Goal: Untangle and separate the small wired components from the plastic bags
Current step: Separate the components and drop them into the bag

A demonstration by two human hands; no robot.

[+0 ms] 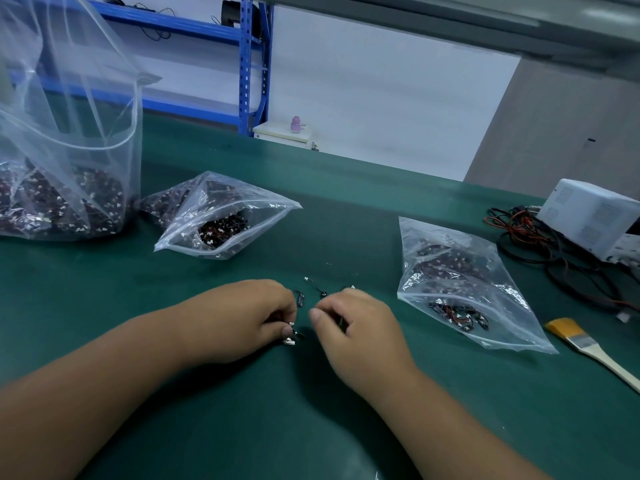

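Blue steel shelving and a pale wall are seen beyond a counter covered in dark green matting. Toward the counter's far left corner a tall clear plastic sack is stood open, its bottom filled with dark red wired parts. A smaller clear zip bag is laid just beside it, and a second clear zip bag is laid toward the right edge. Both hold more of the same parts.

Near the middle of the front edge, a few small black wired components with white plugs are held between the two hands. The left hand is curled, and one piece with a metallic end is pinched between its thumb and fingertips. The right hand is blurred. Its thumb and forefinger seem to be closed on a thin wire, though the grip cannot be made out fully.

The tangle is strung roughly left to right across the gap between the hands, with one loose plug lying just past the fingertips on the far side. Neither hand is clearly nearer to it. Separation is therefore judged to call for a sideways pull, each hand drawn toward its own edge of the counter.

A yellow-bristled brush with a pale wooden handle is lying near the right edge, below a white box and coiled black and red cables.
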